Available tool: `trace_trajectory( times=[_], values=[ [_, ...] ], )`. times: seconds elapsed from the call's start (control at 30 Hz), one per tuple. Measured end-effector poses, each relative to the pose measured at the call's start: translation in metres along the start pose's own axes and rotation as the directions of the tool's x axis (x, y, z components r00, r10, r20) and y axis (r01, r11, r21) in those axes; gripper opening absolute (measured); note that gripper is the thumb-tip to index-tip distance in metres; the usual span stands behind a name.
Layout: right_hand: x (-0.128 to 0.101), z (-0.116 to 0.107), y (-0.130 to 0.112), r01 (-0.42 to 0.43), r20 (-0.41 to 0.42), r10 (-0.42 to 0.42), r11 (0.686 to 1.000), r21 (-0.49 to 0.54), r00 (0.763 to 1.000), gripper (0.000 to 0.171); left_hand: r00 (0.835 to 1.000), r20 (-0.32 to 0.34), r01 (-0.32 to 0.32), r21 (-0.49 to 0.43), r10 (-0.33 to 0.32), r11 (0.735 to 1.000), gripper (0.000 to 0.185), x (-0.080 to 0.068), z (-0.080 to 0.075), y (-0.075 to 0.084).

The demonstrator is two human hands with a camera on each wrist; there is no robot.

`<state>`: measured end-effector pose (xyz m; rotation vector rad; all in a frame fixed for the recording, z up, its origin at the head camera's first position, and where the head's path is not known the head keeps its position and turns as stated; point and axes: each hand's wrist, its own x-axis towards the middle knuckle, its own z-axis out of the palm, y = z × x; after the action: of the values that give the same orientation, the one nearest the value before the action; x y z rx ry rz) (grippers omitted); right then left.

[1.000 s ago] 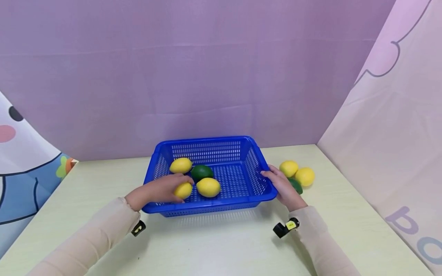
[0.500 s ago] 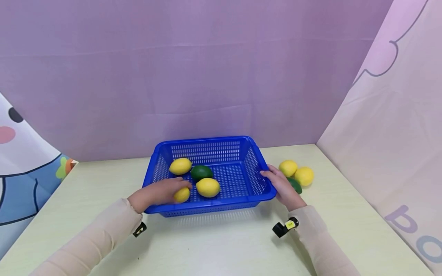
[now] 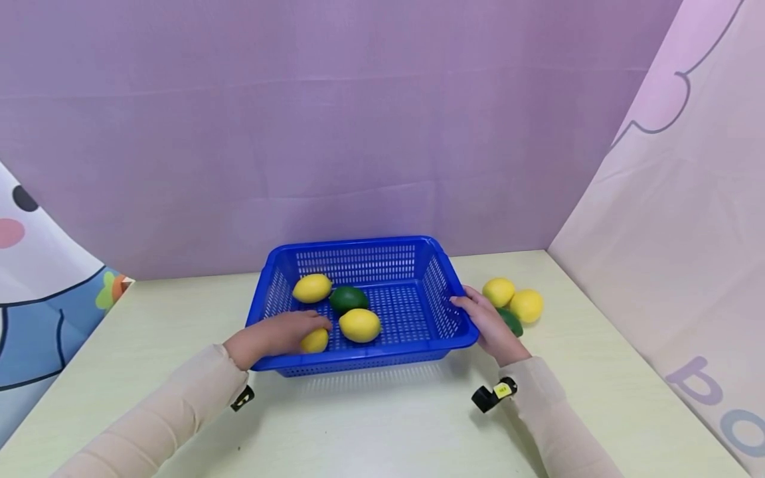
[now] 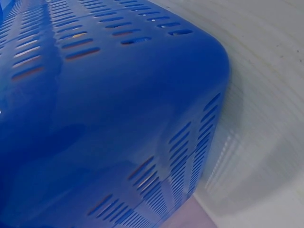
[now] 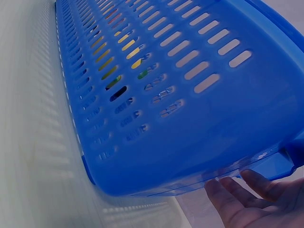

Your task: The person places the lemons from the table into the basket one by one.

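Observation:
In the head view a blue slotted plastic basket (image 3: 382,351) stands on the table. Over its front left side reaches my left hand (image 3: 285,332), fingers curled over a lemon (image 3: 314,341) that is partly hidden beneath them. Near that hand inside the basket lie a second lemon (image 3: 312,288), a third lemon (image 3: 360,325) and a dark green fruit (image 3: 349,300). My right hand (image 3: 491,325) grips the basket's right side, thumb at the rim. In the right wrist view its fingers (image 5: 223,197) touch the outer wall. The left wrist view shows just the basket's outside (image 4: 128,90), not the hand.
Right of the basket, behind my right hand, two more lemons (image 3: 526,305) lie against another green fruit (image 3: 510,321). A purple cloth (image 3: 358,133) hangs behind the pale table (image 3: 382,425). Printed cloths (image 3: 675,252) stand at both sides.
My left hand has sunk slightly lower and a little leftward into the basket with its lemon, covering more of it. The right hand stays at the rim.

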<state>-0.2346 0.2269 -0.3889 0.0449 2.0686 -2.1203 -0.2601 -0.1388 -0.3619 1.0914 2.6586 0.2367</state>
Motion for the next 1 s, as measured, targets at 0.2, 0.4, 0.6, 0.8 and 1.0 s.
trace_trajectory(
  times=[0.2, 0.4, 0.6, 0.8, 1.0],
  values=[
    [0.0, 0.0, -0.0002, 0.0, 0.001, 0.0, 1.0, 0.001, 1.0, 0.055, 1.0, 0.008, 0.0, 0.013, 0.0, 1.0, 0.038, 0.0009, 0.0033, -0.0013],
    [0.0, 0.0, 0.0, -0.006, -0.003, 0.006, 1.0, -0.006, 1.0, 0.055, 1.0, 0.015, -0.001, 0.036, 0.001, 0.999, 0.034, 0.0019, 0.0048, -0.0022],
    [0.0, 0.0001, -0.0003, -0.005, -0.003, 0.005, 1.0, -0.014, 1.0, 0.055, 1.0, 0.026, -0.006, 0.043, 0.005, 0.999, 0.032, 0.0014, 0.0038, -0.0006],
    [-0.0002, 0.0004, -0.001, -0.008, -0.009, 0.008, 1.0, -0.02, 1.0, 0.055, 1.0, 0.025, -0.003, 0.038, 0.003, 0.999, 0.032, 0.0015, 0.0045, -0.0016],
    [-0.0004, 0.0007, -0.001, -0.01, -0.01, 0.01, 1.0, -0.022, 1.0, 0.055, 1.0, 0.026, 0.006, 0.029, -0.007, 1.0, 0.035, 0.001, 0.0029, -0.0009]
  ],
)
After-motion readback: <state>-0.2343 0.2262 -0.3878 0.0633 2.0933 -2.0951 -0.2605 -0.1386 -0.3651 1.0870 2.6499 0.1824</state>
